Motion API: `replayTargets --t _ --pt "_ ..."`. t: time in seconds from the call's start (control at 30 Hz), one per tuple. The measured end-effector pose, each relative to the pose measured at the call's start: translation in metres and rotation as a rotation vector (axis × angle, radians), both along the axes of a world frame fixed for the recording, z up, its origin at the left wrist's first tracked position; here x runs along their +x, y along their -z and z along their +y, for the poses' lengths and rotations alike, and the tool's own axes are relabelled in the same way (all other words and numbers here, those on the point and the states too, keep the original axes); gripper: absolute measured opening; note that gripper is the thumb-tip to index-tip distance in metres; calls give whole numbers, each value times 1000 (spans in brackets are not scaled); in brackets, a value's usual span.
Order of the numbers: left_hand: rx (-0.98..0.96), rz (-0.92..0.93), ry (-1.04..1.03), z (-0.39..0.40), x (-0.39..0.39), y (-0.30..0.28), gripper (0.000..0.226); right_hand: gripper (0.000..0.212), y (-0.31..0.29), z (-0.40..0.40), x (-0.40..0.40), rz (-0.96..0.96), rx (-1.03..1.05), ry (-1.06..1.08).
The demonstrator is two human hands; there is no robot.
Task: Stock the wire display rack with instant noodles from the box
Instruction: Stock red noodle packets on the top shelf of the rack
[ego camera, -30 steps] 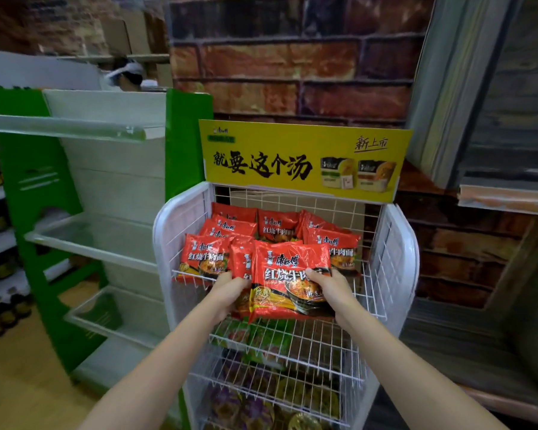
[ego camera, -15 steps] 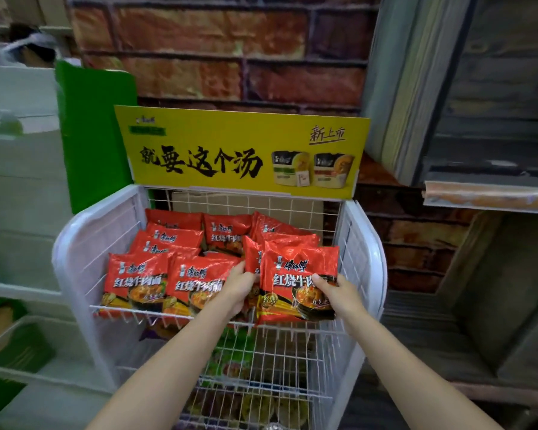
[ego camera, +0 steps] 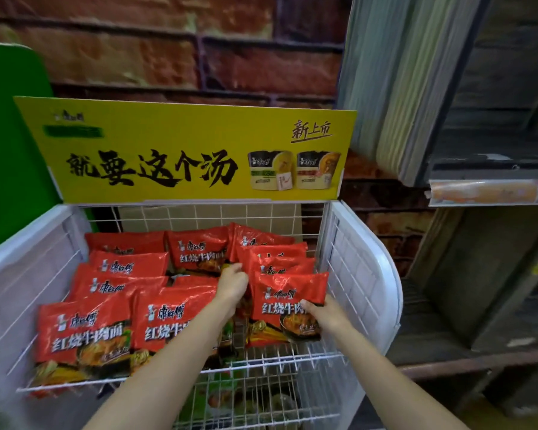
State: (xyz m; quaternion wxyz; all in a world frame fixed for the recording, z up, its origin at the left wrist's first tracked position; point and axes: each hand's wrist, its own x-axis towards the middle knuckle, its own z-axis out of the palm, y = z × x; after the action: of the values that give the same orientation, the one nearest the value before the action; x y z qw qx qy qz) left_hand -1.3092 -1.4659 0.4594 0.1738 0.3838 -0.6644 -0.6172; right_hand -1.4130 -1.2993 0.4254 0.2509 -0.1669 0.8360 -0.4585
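Note:
A white wire display rack (ego camera: 359, 262) under a yellow sign (ego camera: 187, 150) holds several red instant noodle packets on its top shelf. My right hand (ego camera: 325, 315) grips the lower right corner of the front red packet (ego camera: 288, 301) in the right-hand column. My left hand (ego camera: 232, 283) reaches into the gap between the middle and right columns, its fingers curled against the packets' edges; what it touches is partly hidden. Two large red packets (ego camera: 84, 332) lie at the shelf's front left. The box is out of sight.
A green shelf panel (ego camera: 10, 144) stands at the left of the rack. Behind is a brick wall (ego camera: 168, 54). Dark wooden shelving (ego camera: 491, 274) fills the right side. A lower wire shelf (ego camera: 261, 398) holds green and other packets.
The view has moved closer and to the right. The packet in my right hand has shifted right and back into the right-hand column. My left hand has pushed deeper between the columns.

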Motion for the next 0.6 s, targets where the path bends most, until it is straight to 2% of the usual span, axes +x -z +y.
replayTargets --t 0.1,0.17,0.23,0.37,0.53,0.6 --pt "-272 71 -75 -3 1 -14 43 43 4 -9 2 30 68 67" --pt "-495 136 -75 0 -1 -27 38 43 1 -13 7 26 63 117" --pt "-583 190 -9 5 -5 -36 29 48 -6 -14 12 42 70 159" --pt "-546 295 133 21 -22 -45 22 57 -34 -13 19 46 -50 207" --pt "-344 427 194 58 -55 -70 21 23 -96 3 27 85 -273 219" --pt "-223 461 230 76 -66 -81 24 21 -120 17 33 81 -393 244"
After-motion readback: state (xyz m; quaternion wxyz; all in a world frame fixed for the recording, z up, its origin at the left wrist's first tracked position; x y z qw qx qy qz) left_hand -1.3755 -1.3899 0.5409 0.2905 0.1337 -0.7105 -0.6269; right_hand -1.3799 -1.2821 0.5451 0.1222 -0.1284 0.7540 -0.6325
